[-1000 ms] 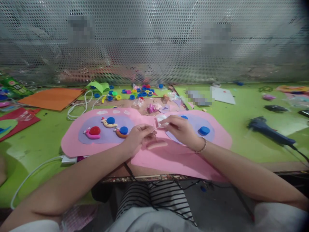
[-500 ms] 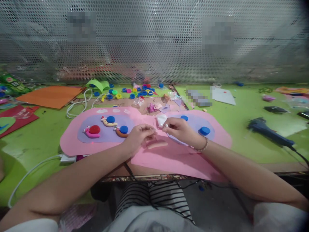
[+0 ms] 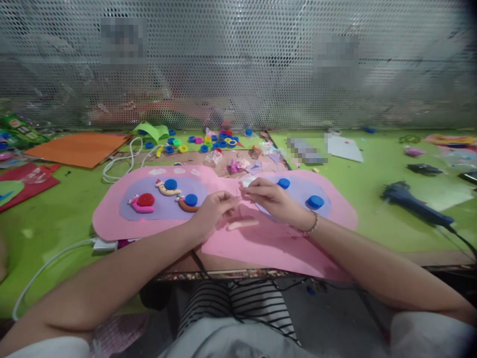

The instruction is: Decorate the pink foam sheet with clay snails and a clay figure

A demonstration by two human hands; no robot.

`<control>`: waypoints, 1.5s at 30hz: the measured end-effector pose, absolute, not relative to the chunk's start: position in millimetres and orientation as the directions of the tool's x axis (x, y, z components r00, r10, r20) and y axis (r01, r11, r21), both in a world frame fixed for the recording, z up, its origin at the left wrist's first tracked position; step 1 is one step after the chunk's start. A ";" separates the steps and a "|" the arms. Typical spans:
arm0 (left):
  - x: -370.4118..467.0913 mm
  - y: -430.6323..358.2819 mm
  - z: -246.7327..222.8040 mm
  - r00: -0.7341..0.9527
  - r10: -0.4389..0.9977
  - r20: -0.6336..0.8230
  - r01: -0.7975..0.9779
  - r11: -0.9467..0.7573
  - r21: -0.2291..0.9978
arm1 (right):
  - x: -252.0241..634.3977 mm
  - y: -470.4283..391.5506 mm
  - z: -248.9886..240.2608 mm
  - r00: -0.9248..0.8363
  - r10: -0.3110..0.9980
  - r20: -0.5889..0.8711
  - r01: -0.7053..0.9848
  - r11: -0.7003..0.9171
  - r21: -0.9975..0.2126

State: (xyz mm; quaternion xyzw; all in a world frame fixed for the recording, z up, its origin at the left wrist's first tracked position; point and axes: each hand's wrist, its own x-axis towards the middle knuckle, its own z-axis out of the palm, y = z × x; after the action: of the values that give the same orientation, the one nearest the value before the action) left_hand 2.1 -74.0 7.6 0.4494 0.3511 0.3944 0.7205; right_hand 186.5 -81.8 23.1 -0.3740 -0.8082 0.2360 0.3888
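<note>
My left hand (image 3: 216, 213) is closed in a pinch over the middle of a pink paper sheet (image 3: 268, 251); whatever its fingertips hold is too small to make out. Facing it closely, my right hand (image 3: 278, 203) pinches thumb against fingers, its contents also unclear. A white packet or lump (image 3: 247, 182) shows just behind the right fingertips. Below the hands lies a pale clay strip (image 3: 243, 224). To the left, several clay snails with bottle-cap shells, one pink (image 3: 143, 209), rest on a purple oval (image 3: 128, 209). Blue caps (image 3: 315, 202) sit on the right-hand purple oval (image 3: 298, 199).
Loose coloured caps (image 3: 204, 148) and scraps lie behind the sheet. A glue gun (image 3: 413, 201) with a cord is at the right. Orange paper (image 3: 80, 149) and a white cable (image 3: 130, 159) lie left. A perforated metal panel (image 3: 238, 59) stands at the back.
My right hand has shifted slightly left and up, covering more of the white packet or lump. My left hand stays nearly in place.
</note>
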 end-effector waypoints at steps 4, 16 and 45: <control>2.3 -74.5 6.3 0.451 0.881 -0.142 -0.250 0.278 0.928 | 184.7 -82.2 21.5 -0.365 0.822 0.437 0.476 0.568 -0.671; 0.7 -71.8 2.8 0.428 0.897 -0.108 -0.171 0.198 0.965 | 187.1 -82.7 18.8 -0.299 0.878 0.374 0.515 0.478 -0.711; 0.3 -72.7 5.9 0.412 0.910 -0.042 -0.190 0.131 0.973 | 185.9 -82.9 22.5 -0.317 0.882 0.350 0.492 0.468 -0.734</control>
State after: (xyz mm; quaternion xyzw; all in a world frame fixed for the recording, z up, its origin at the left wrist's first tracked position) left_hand 0.3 -72.7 5.9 0.5133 0.3508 0.4134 0.6652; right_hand 185.9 -82.9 22.5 -0.4463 -0.7692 0.2582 0.3774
